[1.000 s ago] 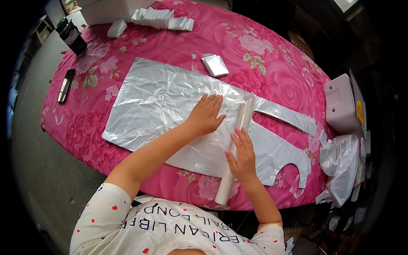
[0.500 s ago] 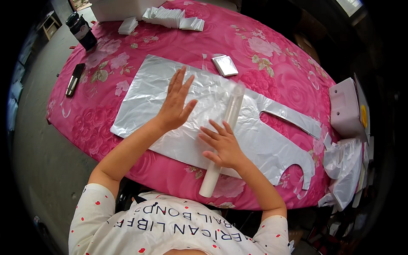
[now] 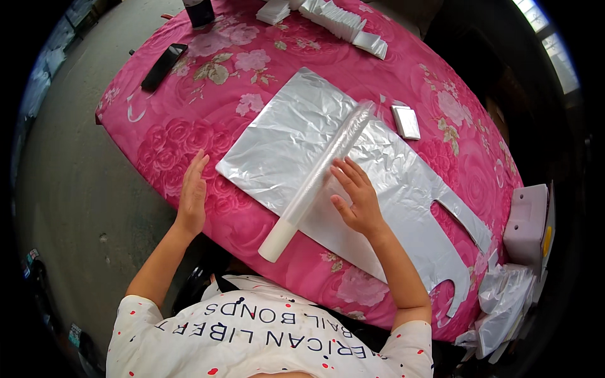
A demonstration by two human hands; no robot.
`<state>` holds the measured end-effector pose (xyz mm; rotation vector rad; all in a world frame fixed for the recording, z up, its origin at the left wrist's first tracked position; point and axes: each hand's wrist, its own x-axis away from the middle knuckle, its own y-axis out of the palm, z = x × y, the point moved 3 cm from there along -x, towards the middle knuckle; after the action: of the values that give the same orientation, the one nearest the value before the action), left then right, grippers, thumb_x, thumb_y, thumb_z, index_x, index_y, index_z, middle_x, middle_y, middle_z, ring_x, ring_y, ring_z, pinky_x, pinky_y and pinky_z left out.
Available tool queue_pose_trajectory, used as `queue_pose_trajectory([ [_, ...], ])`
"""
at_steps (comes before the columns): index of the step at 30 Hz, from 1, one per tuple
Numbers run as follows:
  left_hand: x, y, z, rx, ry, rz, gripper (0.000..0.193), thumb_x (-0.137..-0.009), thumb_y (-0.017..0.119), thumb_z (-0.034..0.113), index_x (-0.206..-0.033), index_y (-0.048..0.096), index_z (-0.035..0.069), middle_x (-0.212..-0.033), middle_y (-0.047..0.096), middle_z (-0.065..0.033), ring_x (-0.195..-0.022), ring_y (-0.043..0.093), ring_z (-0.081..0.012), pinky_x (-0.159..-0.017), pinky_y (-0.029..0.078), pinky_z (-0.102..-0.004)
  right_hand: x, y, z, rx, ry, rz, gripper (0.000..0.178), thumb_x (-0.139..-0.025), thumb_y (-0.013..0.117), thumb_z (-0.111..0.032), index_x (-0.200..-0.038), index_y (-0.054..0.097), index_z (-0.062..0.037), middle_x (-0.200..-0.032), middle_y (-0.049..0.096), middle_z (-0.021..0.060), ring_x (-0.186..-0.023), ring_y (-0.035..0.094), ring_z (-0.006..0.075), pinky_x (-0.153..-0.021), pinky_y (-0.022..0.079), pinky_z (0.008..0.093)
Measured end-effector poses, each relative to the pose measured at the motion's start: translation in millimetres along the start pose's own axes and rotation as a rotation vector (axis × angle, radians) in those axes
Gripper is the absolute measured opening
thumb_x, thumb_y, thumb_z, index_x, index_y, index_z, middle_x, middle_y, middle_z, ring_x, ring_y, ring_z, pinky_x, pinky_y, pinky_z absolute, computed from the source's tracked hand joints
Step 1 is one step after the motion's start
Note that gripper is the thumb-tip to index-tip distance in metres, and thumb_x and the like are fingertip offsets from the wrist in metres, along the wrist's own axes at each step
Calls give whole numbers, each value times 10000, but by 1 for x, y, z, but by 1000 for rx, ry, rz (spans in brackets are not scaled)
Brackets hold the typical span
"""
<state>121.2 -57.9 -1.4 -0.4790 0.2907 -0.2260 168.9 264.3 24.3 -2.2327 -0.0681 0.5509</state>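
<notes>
A: What lies at the far left?

B: A flat black oblong thing (image 3: 163, 66) on the pink flowered tablecloth (image 3: 189, 135), near the table's left edge. Behind it, at the top rim, stands a dark container (image 3: 200, 11), cut off by the frame.

A: And the left hand?

B: The left hand (image 3: 192, 195) lies flat on the cloth at the near edge, fingers straight and together, holding nothing. It rests just left of the silver plastic sheet (image 3: 283, 142) without touching it.

A: What is in the middle?

B: A long white tube (image 3: 318, 179) wrapped in clear crinkled film lies slanted across the sheet. Its bare matte end sticks out toward the person; its far end points up and right. The sheet is thin, shiny and wrinkled, with cut-out handle loops at its right end, like a flattened carrier bag.

A: The right hand?

B: The right hand (image 3: 356, 198) is open, fingers spread, fingertips against the tube's right side and palm over the sheet. It presses rather than grasps.

A: Anything further right?

B: A small silver rectangular packet (image 3: 405, 121) lies just beside the sheet's far edge. A row of folded white pieces (image 3: 340, 19) sits at the top. At the right rim are a pale lilac box (image 3: 528, 223) and a heap of crumpled clear plastic (image 3: 504, 302).
</notes>
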Motion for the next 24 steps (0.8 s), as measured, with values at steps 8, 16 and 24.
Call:
queue_pose_trajectory([
  [8,31,18,42,-40,-82,-181,499,-848,551,253,-1231,429,-43,-1212,431,-219,-1096,453,-357,-940,374,-381,-108,90,-4,263,-100,-358,466,-840,528,-324,-1239,514,-83,-1362,415,118,-1317,280,304,-1087,166,447],
  [16,17,23,24,-476,-261,-146,817,-672,746,197,-1306,284,-30,-1119,491,-226,-1030,482,-381,-870,414,-423,-142,141,-42,159,345,328,612,-777,537,-150,-1328,329,18,-1394,264,249,-1345,171,357,-1093,132,469],
  [24,37,43,44,645,-558,-419,539,-745,723,201,-1177,484,-14,-1019,590,-98,-850,589,-151,-759,487,-290,-92,96,-33,-1232,699,442,728,-785,643,-176,-1321,210,57,-1186,451,220,-1099,483,276,-929,410,378],
])
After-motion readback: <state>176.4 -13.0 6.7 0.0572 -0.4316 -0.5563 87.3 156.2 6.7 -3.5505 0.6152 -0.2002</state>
